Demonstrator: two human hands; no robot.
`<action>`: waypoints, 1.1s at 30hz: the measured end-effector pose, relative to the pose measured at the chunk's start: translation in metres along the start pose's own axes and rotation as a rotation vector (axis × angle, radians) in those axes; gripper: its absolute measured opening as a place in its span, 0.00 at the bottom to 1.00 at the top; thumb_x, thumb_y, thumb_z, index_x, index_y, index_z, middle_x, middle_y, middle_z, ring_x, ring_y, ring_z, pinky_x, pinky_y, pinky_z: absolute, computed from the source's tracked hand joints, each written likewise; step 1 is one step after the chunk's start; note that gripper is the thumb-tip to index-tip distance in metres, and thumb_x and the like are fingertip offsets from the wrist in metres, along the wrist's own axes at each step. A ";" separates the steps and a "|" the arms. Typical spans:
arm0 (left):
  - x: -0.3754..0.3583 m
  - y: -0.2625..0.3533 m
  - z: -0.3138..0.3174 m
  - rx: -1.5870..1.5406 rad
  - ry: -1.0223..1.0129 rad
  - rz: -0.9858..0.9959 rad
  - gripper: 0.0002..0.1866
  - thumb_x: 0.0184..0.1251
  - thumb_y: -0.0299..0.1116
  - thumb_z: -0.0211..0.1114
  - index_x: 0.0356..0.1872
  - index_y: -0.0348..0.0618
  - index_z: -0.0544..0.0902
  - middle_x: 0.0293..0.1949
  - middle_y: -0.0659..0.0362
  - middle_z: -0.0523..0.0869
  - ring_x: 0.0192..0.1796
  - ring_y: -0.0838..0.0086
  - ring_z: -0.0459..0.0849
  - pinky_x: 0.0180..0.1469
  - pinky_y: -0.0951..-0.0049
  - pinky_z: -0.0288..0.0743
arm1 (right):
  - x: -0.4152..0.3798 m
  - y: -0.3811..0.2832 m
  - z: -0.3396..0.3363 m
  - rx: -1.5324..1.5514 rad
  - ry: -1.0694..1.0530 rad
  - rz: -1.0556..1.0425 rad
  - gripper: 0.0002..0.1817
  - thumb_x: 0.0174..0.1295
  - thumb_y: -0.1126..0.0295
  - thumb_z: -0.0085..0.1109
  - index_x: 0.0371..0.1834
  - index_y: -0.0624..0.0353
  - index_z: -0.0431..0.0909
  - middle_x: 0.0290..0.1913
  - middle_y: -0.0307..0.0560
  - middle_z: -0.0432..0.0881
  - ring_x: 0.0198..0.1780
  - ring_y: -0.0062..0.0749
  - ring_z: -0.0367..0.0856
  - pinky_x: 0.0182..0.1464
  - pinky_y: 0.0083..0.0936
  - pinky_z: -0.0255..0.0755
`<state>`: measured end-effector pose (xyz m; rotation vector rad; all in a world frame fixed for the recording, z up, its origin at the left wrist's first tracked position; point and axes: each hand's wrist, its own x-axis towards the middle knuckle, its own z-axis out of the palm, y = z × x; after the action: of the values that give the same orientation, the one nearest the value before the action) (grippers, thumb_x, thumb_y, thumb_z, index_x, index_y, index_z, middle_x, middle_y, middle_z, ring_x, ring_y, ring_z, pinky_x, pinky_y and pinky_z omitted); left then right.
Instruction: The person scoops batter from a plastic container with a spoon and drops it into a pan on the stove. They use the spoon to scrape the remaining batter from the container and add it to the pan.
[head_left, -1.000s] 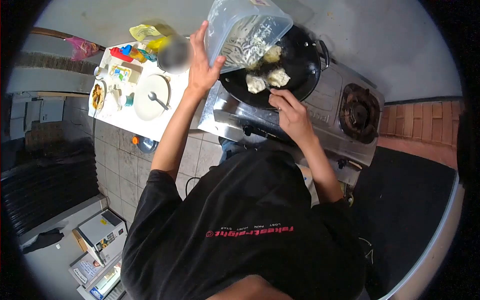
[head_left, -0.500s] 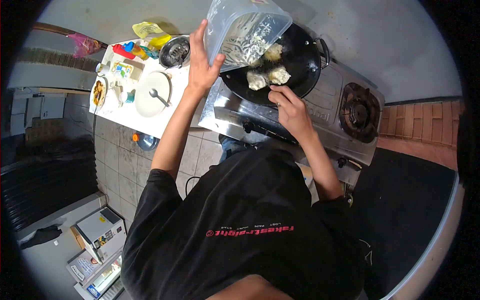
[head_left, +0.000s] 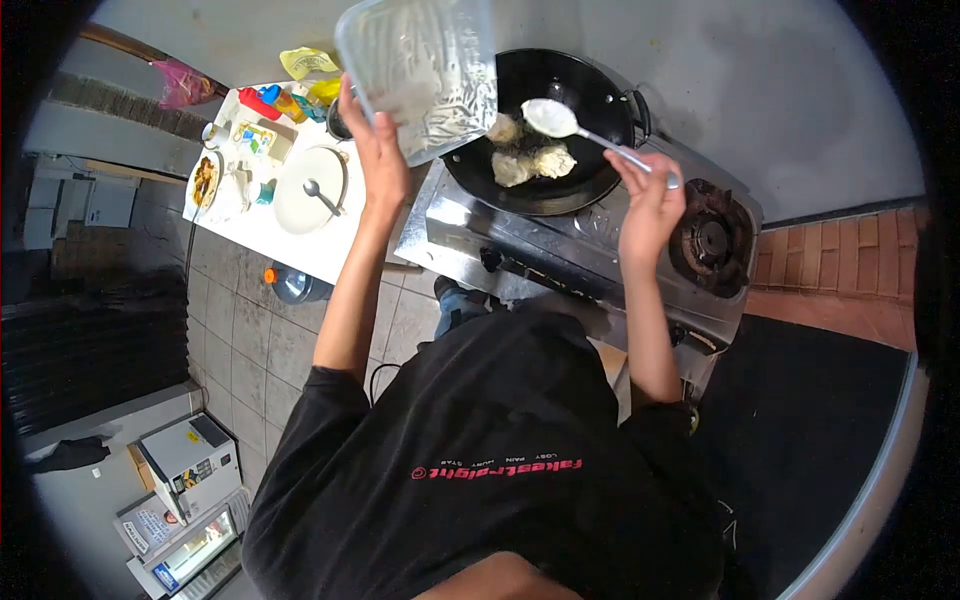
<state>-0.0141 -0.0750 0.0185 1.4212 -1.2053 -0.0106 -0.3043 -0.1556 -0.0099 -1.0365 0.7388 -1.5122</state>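
My left hand (head_left: 378, 165) grips a clear plastic container (head_left: 425, 80) by its side. The container is tilted, and white batter smears its inside. In my right hand (head_left: 652, 205) is a spoon (head_left: 552, 118), held by its handle, with white batter coating its bowl. The spoon is above a black wok (head_left: 590, 185) on the stove. Several battered pieces (head_left: 553, 161) lie close together in the wok, one of them partly behind the container's edge.
A second burner (head_left: 712, 238) is to the right on the steel stove (head_left: 460, 215). On the white table (head_left: 330, 245) at left are a plate (head_left: 300, 205) with a spoon, a plate of food (head_left: 205, 180) and sauce bottles (head_left: 258, 103). A water jug (head_left: 295, 285) stands on the floor.
The container has moved left and away from over the wok. My right hand has moved right and lifted, bringing the spoon into clear view above the wok.
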 end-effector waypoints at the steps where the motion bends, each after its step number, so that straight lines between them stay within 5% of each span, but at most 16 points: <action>1: -0.006 0.004 -0.003 -0.005 0.056 -0.107 0.47 0.80 0.66 0.43 0.81 0.34 0.48 0.77 0.41 0.57 0.78 0.53 0.59 0.78 0.57 0.52 | 0.007 -0.010 -0.004 0.053 -0.010 -0.008 0.16 0.83 0.64 0.41 0.45 0.68 0.70 0.45 0.63 0.84 0.49 0.54 0.89 0.59 0.41 0.84; 4: -0.035 0.012 -0.020 0.030 0.147 -0.351 0.42 0.84 0.61 0.39 0.82 0.35 0.47 0.80 0.41 0.52 0.82 0.55 0.53 0.81 0.59 0.46 | 0.015 -0.041 -0.003 0.164 -0.008 0.006 0.14 0.82 0.67 0.41 0.41 0.66 0.69 0.45 0.64 0.84 0.49 0.56 0.89 0.59 0.44 0.83; 7: -0.069 0.027 -0.039 -0.158 0.142 -0.515 0.44 0.81 0.66 0.41 0.83 0.46 0.47 0.79 0.43 0.57 0.79 0.57 0.60 0.79 0.56 0.54 | -0.002 -0.064 0.008 0.203 -0.031 0.034 0.14 0.82 0.66 0.41 0.42 0.66 0.70 0.44 0.63 0.84 0.47 0.56 0.89 0.57 0.43 0.84; 9: -0.093 0.057 -0.050 -0.574 0.080 -0.927 0.43 0.81 0.66 0.42 0.84 0.49 0.47 0.78 0.46 0.60 0.77 0.59 0.65 0.75 0.55 0.63 | -0.026 -0.072 0.018 0.181 -0.167 0.092 0.14 0.82 0.66 0.40 0.43 0.66 0.70 0.44 0.63 0.84 0.45 0.54 0.90 0.54 0.42 0.85; 17: -0.166 0.038 -0.087 -0.526 -0.190 -0.981 0.45 0.80 0.68 0.42 0.84 0.46 0.49 0.76 0.47 0.64 0.75 0.59 0.67 0.74 0.55 0.66 | -0.128 -0.056 0.063 -0.228 -0.197 0.071 0.12 0.80 0.75 0.44 0.39 0.71 0.74 0.40 0.51 0.83 0.39 0.30 0.89 0.42 0.24 0.81; 19: -0.175 0.042 -0.096 -0.567 -0.276 -1.116 0.46 0.79 0.68 0.42 0.83 0.44 0.48 0.76 0.47 0.63 0.75 0.59 0.67 0.76 0.54 0.63 | -0.145 -0.053 0.065 -0.350 -0.194 0.000 0.11 0.79 0.75 0.46 0.38 0.70 0.75 0.38 0.51 0.83 0.37 0.29 0.87 0.40 0.24 0.80; 20: -0.185 0.029 -0.099 -0.611 -0.409 -1.093 0.49 0.78 0.70 0.40 0.84 0.42 0.42 0.81 0.46 0.50 0.83 0.58 0.47 0.82 0.58 0.44 | -0.152 -0.053 0.066 -0.472 -0.207 -0.063 0.10 0.78 0.76 0.47 0.38 0.69 0.76 0.37 0.50 0.83 0.34 0.28 0.86 0.38 0.24 0.78; 24: -0.193 0.042 -0.106 -0.672 -0.483 -1.148 0.44 0.81 0.66 0.40 0.83 0.43 0.46 0.79 0.47 0.55 0.81 0.59 0.52 0.80 0.58 0.48 | -0.190 -0.047 0.064 -0.688 -0.129 -0.087 0.09 0.76 0.75 0.51 0.39 0.67 0.78 0.36 0.51 0.80 0.38 0.39 0.82 0.44 0.31 0.75; 28: -0.230 0.019 -0.102 -0.624 -0.553 -1.028 0.43 0.82 0.63 0.41 0.83 0.40 0.46 0.79 0.47 0.55 0.82 0.60 0.51 0.82 0.60 0.43 | -0.226 -0.036 0.063 -0.643 -0.012 0.080 0.11 0.79 0.68 0.49 0.54 0.63 0.77 0.49 0.49 0.76 0.52 0.35 0.76 0.58 0.28 0.69; 29: -0.238 0.016 -0.100 -0.678 -0.589 -1.084 0.43 0.82 0.63 0.41 0.83 0.40 0.46 0.79 0.47 0.54 0.82 0.60 0.50 0.82 0.60 0.43 | -0.237 -0.031 0.051 -0.574 -0.037 0.189 0.18 0.81 0.63 0.47 0.66 0.59 0.71 0.55 0.48 0.73 0.56 0.31 0.72 0.61 0.27 0.67; 32: -0.238 0.035 -0.089 -0.751 -0.662 -1.141 0.43 0.82 0.62 0.42 0.82 0.40 0.44 0.80 0.46 0.53 0.83 0.59 0.47 0.82 0.60 0.42 | -0.247 -0.042 0.040 -0.510 0.084 0.308 0.22 0.82 0.59 0.46 0.72 0.57 0.65 0.57 0.48 0.73 0.55 0.30 0.72 0.62 0.28 0.67; 33: -0.229 0.050 -0.086 -0.757 -0.727 -1.135 0.44 0.82 0.63 0.42 0.82 0.40 0.43 0.80 0.45 0.52 0.84 0.58 0.46 0.82 0.60 0.42 | -0.249 -0.050 0.033 -0.512 0.031 0.376 0.28 0.82 0.52 0.43 0.78 0.54 0.57 0.63 0.51 0.71 0.62 0.33 0.72 0.66 0.30 0.65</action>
<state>-0.0974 0.1466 -0.0605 1.2263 -0.6198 -1.6892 -0.2931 0.1002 -0.0060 -1.1648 1.3079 -1.0367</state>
